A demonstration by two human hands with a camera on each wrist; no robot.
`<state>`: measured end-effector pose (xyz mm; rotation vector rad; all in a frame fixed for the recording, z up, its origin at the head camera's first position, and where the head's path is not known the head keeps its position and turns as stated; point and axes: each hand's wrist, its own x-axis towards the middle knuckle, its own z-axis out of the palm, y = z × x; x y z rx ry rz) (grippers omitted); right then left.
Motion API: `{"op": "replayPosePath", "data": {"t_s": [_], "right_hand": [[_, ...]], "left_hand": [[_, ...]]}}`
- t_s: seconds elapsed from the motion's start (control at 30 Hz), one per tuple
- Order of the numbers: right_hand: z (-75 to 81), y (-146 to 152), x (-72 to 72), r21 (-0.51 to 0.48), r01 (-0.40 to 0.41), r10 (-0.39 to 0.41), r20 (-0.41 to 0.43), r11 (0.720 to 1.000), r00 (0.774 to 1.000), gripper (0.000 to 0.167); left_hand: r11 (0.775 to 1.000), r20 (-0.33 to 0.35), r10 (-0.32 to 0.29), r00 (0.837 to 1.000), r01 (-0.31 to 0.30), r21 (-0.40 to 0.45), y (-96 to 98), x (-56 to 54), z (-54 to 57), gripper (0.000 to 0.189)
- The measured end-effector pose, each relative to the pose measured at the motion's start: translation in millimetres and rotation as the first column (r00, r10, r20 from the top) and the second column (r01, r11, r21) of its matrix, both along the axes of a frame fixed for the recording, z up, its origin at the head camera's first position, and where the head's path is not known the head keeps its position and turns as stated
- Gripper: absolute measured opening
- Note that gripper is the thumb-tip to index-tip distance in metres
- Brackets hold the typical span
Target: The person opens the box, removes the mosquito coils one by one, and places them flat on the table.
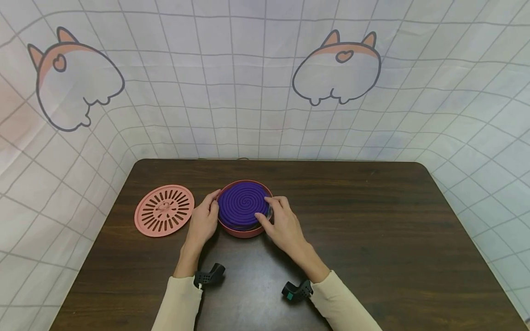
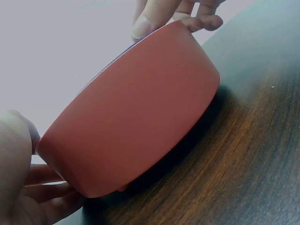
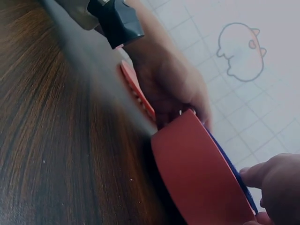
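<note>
A purple spiral mosquito coil [image 1: 243, 203] lies in the mouth of a round, reddish-pink mosquito coil box [image 1: 244, 233]. My left hand [image 1: 204, 223] grips the box by its left side, thumb near the rim and fingers around the wall. On the right, my right hand [image 1: 285, 225] holds the coil's edge between thumb and fingers. The left wrist view shows the box's smooth side wall [image 2: 136, 108] close up, with right-hand fingers at the far rim. Under the coil, the box's contents are mostly hidden.
A pink slotted lid [image 1: 164, 211] lies flat on the dark wooden table [image 1: 364, 239], left of my left hand. Behind the table hangs a white grid-patterned cloth [image 1: 256, 92] with cartoon animal drawings. Black wrist cameras [image 1: 210, 275] sit on both wrists.
</note>
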<state>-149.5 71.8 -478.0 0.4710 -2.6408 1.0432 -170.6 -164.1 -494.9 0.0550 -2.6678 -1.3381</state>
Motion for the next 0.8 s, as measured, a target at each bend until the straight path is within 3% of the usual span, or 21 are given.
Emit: {"op": "replayPosePath", "data": {"t_s": [0.3,0.8], "right_hand": [[1.5,-2.2,-1.7,-0.196,-0.017,0.018,0.005,0.980,1.000,0.038],[5.8,-7.4,2.0,-0.251,-0.015,0.015,-0.001,0.968,1.000,0.036]], "left_hand": [[1.000,-0.011,-0.012,1.000,0.012,0.003,-0.7,0.5,0.1,0.042],[1.000,-0.004,-0.015,1.000,0.015,0.014,-0.8,1.6,1.8,0.042]]}}
